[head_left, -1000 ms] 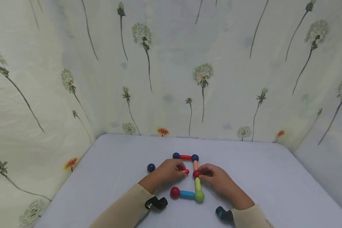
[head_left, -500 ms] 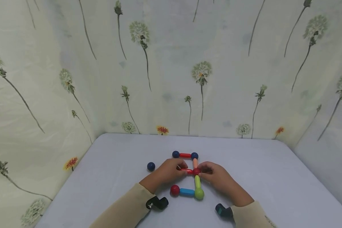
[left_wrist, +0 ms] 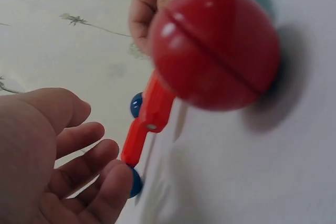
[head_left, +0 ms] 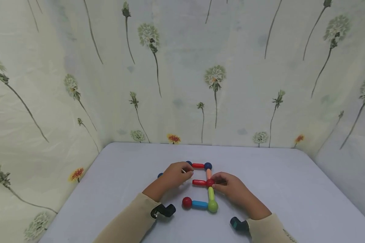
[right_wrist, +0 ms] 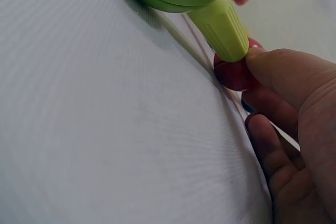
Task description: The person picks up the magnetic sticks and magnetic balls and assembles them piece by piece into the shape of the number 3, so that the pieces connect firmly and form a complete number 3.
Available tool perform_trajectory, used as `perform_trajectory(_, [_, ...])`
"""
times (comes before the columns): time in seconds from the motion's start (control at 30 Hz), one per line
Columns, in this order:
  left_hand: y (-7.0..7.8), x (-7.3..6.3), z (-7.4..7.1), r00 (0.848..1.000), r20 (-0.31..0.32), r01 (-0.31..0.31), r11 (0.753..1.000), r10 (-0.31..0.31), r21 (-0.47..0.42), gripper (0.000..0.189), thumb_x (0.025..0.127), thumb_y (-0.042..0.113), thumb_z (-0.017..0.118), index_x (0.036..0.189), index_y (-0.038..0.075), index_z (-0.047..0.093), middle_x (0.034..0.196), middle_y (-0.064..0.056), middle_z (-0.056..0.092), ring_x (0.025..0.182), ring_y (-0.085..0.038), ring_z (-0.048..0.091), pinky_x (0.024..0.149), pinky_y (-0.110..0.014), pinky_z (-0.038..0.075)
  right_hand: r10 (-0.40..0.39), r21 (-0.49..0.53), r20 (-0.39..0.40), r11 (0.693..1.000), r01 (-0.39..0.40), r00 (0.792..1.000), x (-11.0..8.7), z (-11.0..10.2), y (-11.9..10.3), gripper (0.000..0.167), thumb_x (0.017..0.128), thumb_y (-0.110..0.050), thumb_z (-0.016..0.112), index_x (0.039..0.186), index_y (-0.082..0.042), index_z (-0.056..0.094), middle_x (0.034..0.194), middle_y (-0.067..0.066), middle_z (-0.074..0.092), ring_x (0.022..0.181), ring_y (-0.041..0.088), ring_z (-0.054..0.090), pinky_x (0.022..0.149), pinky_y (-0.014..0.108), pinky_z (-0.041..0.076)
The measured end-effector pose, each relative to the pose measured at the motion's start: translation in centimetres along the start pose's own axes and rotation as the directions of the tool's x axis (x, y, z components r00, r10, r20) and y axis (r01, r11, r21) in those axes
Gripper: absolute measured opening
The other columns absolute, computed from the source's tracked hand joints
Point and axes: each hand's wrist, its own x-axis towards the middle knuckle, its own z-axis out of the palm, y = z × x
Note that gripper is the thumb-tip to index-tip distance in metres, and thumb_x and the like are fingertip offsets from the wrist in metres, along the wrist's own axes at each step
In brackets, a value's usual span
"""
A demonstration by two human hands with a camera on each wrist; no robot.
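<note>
In the head view, my right hand (head_left: 232, 189) pinches the middle red ball (head_left: 210, 182) between thumb and fingers. A red rod (head_left: 199, 182) sticks out leftward from that ball, its far end free. My left hand (head_left: 172, 176) is just left of the rod, apart from it, with fingers loosely bent and nothing held. A peach rod (head_left: 208, 173) runs from the middle ball to a blue ball (head_left: 208, 165); a yellow-green rod (head_left: 211, 193) runs to a green ball (head_left: 212, 206). The right wrist view shows my thumb (right_wrist: 283, 72) against the red ball (right_wrist: 234, 74).
At the back, another red rod (head_left: 198, 165) joins two blue balls. A blue rod (head_left: 199, 205) links the green ball to a near red ball (head_left: 187, 202). One loose blue ball (head_left: 160, 175) is mostly behind my left hand. Everything lies on a white table (head_left: 124, 162).
The red rod in my left hand moved right and met the middle red ball. My left hand then let go and drew back leftward. My right hand stays on the ball.
</note>
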Motion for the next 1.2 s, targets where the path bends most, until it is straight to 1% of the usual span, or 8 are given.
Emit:
perform_trajectory(0.17, [-0.6,-0.9,-1.8,0.995,-0.08,-0.047,0.997,0.052,0.056,0.018,0.104,0.028,0.066,0.112,0.016,0.076,0.097,0.006,0.067,0.09,-0.016,0.06,0.073,-0.03,0.054,0.016,0.027,0.009,0.999,-0.016,1.0,0.1,0.4,0.1,0.024,0.094,-0.022,0.079,0.117,-0.023,0.073,0.11,-0.007,0.073,0.106,0.013,0.067,0.101,0.047,0.055])
perform_trajectory(0.3, [-2.3,-1.8,-3.1,0.988,-0.138,-0.06,0.994,0.072,0.088,0.017,0.103,0.025,0.066,0.11,0.014,0.077,0.095,0.006,0.067,0.091,-0.016,0.058,0.076,-0.031,0.052,0.019,0.032,0.016,0.999,-0.02,1.0,0.3,0.9,0.3,0.023,0.094,-0.021,0.079,0.116,-0.024,0.073,0.109,-0.008,0.073,0.105,0.012,0.067,0.1,0.046,0.055])
perform_trajectory(0.5, [-5.2,-3.3,-5.0,0.981,-0.196,-0.006,1.0,0.008,0.012,0.015,0.102,0.024,0.067,0.11,0.014,0.075,0.099,0.003,0.067,0.091,-0.018,0.058,0.073,-0.034,0.052,0.01,-0.008,0.0,1.0,-0.01,1.0,0.3,1.0,0.2,0.024,0.093,-0.022,0.08,0.116,-0.026,0.073,0.109,-0.01,0.072,0.105,0.011,0.067,0.1,0.046,0.055])
perform_trajectory(0.67, [-6.6,-4.2,-5.8,0.97,-0.24,0.036,0.999,-0.035,-0.004,0.014,0.101,0.023,0.069,0.111,0.015,0.074,0.108,0.001,0.066,0.1,-0.019,0.058,0.081,-0.036,0.051,0.006,-0.015,-0.005,1.0,-0.006,1.0,0.1,0.5,-0.2,0.024,0.094,-0.021,0.08,0.116,-0.024,0.073,0.109,-0.009,0.073,0.105,0.012,0.067,0.1,0.046,0.055])
perform_trajectory(0.8, [-7.5,-4.3,-6.4,0.979,-0.195,0.056,0.998,-0.059,-0.022,0.026,0.097,0.025,0.074,0.12,0.015,0.071,0.118,-0.005,0.065,0.107,-0.023,0.059,0.083,-0.04,0.053,0.009,-0.005,-0.007,1.0,-0.009,1.0,0.0,0.3,-0.4,0.023,0.094,-0.021,0.079,0.116,-0.023,0.073,0.109,-0.008,0.073,0.106,0.013,0.067,0.1,0.046,0.055])
perform_trajectory(1.0, [-9.4,-4.4,-6.9,0.998,-0.058,0.036,0.999,-0.037,-0.015,0.05,0.087,0.027,0.087,0.131,0.017,0.066,0.125,-0.005,0.064,0.106,-0.022,0.059,0.085,-0.039,0.054,0.013,-0.003,-0.001,1.0,-0.013,1.0,-0.1,0.4,-0.3,0.024,0.094,-0.022,0.079,0.117,-0.021,0.073,0.109,-0.008,0.072,0.105,0.012,0.066,0.099,0.045,0.055])
perform_trajectory(1.07, [-9.7,-4.4,-7.0,0.999,-0.03,0.019,1.0,-0.019,-0.004,0.048,0.086,0.027,0.088,0.129,0.019,0.067,0.121,-0.003,0.065,0.104,-0.02,0.058,0.087,-0.04,0.052,0.005,-0.005,-0.002,1.0,-0.005,1.0,0.0,0.4,-0.2,0.024,0.094,-0.021,0.079,0.117,-0.022,0.073,0.109,-0.008,0.073,0.105,0.013,0.067,0.1,0.045,0.055])
perform_trajectory(1.2, [-10.0,-4.3,-6.9,1.0,-0.019,0.007,1.0,-0.006,0.025,0.037,0.088,0.029,0.085,0.121,0.026,0.07,0.111,0.003,0.066,0.1,-0.018,0.057,0.089,-0.04,0.048,-0.003,-0.009,-0.007,1.0,0.002,1.0,-0.1,0.1,-0.2,0.023,0.094,-0.022,0.079,0.116,-0.024,0.073,0.109,-0.008,0.073,0.106,0.013,0.067,0.101,0.046,0.055])
